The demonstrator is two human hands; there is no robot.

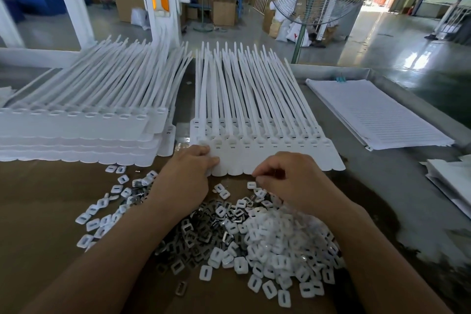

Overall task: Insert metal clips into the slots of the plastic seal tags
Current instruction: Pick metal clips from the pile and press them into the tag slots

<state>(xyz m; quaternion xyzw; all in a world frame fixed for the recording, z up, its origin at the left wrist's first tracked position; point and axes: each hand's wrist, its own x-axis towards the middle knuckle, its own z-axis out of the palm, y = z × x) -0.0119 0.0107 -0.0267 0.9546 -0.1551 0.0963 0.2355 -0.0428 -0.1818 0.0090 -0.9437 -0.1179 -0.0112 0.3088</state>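
Centre of frame: my left hand (187, 174) pinches the left corner of the joined white tags (275, 158) lying on the desk (382, 181). My right hand (290, 178) curls at their near edge; I cannot tell whether it holds anything. The metal clips (204, 234) are heaped at lower centre.

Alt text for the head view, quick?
Left hand holds the left end of a row of white seal tags; right hand, fingers curled, sits at its near edge. Metal clips and white slotted pieces are piled between the forearms.

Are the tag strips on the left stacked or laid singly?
Stacked: the left tag strips show several scalloped edges, one layer above another.
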